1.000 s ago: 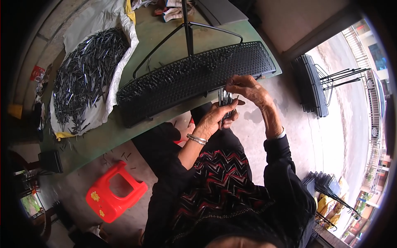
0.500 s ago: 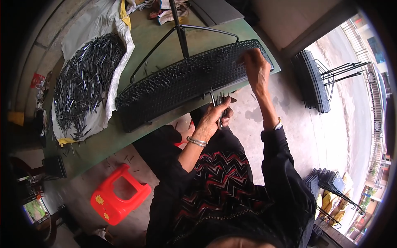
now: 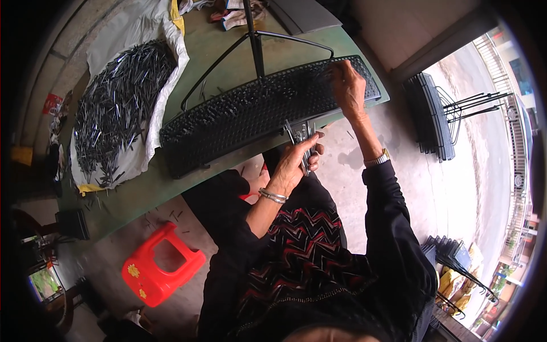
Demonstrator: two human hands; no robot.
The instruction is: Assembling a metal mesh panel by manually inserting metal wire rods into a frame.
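Observation:
In front of me lies a long black perforated metal rack (image 3: 228, 138), curved along its far side, with a rod frame (image 3: 254, 48) rising from it. Many thin dark pieces (image 3: 199, 117) stick up along its far left and middle part. My left hand (image 3: 289, 165) is closed around a bunch of slim shiny strips (image 3: 309, 130), just off the rack's near edge. Over the rack's right end, my right hand (image 3: 349, 94) has its fingers pinched together close to the mesh. Whatever lies between those fingertips is too small or hidden to make out.
A heap of similar dark strips (image 3: 122, 102) lies on a white sack (image 3: 166, 105) at the left of the green table (image 3: 122, 212). A red plastic stool (image 3: 142, 276) stands on the floor at lower left. More black racks (image 3: 428, 117) are stacked at right. Cloth gloves (image 3: 242, 17) lie far back.
My right hand has shifted slightly left and its fingers have dipped to the mesh. The left hand keeps its bunch of strips, nearly in place. The whole view has shifted a little.

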